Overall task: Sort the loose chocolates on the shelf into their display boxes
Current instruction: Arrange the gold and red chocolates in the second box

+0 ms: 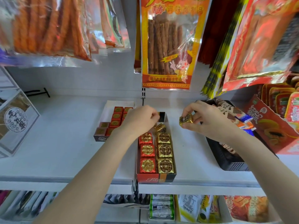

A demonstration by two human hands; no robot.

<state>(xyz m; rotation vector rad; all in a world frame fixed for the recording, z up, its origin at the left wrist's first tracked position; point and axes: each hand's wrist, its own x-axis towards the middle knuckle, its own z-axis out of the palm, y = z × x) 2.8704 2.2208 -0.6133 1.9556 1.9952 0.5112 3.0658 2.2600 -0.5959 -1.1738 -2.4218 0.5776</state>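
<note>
Left hand: left hand (140, 118) is nearest, reaching over the back of the middle box (156, 177); its fingers are curled, but what they pinch, if anything, I cannot tell.
Right hand: right hand (206, 118) pinches one gold chocolate (186, 120) between thumb and fingers, up in the air just right of the middle box.
Middle box: sits on the white shelf (64, 143), at its front edge; inside is a row of red chocolates (147, 150) on the left and a row of gold chocolates (164, 150) on the right, side by side and touching.
Left box: a white box (110, 107) stands behind and left of the middle box, with small red squares (116, 116) packed in rows.
Right side: a black tray (226, 160) with wrapped bars lies under the right arm; a red carton (273, 126) stands just beside it.
Above: bags of snack sticks (166, 44) hang over the shelf.
</note>
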